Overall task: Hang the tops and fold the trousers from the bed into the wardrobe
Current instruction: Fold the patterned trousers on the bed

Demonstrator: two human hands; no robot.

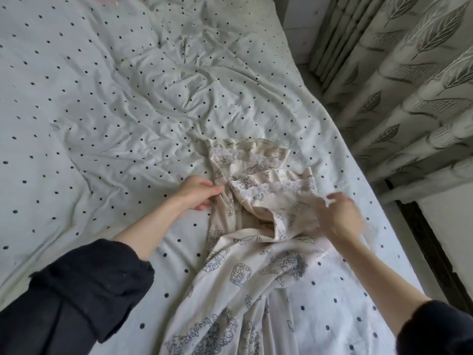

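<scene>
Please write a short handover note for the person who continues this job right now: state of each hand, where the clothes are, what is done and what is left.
Left hand: pinches the left edge of the cream printed garment near its lace-trimmed end.
Right hand: blurred, on the garment's right edge; its fingers appear to hold a thin white strap, but I cannot be sure.
Garment: lies crumpled along the dotted bed sheet, near the bed's right side by the curtain.
Done: nothing visibly hung or folded; the wardrobe is out of view.
Left: straighten this garment, hang or fold it, and put it into the wardrobe.
</scene>
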